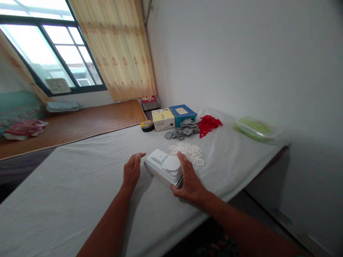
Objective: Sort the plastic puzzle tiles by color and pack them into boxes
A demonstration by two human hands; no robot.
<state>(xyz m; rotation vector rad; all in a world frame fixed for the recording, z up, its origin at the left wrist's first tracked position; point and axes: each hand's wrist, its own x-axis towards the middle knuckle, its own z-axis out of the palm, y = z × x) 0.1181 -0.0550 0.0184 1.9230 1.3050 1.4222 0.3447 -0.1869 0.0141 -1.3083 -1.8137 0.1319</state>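
Observation:
A small box (163, 167) sits at the middle of the white-covered table, with white moulded plastic pieces, one rectangular and one round on top, stacked above its rim. My right hand (191, 182) grips the box's right end, thumb on the near side and fingers along the far side. Just off the left end is my left hand (132, 171), its index finger stretched toward the box and the other fingers loosely bent; nothing shows in it. Behind the box lies a pile of small white square plastic pieces (189, 150), partly hidden by my right fingers.
Farther back lie grey gear-shaped pieces (184, 129), red pieces (207, 125), a yellow-and-white box (163, 119), a blue box (183, 113) and a roll of black tape (147, 126). A clear container with green contents (255, 128) stands right, by the wall.

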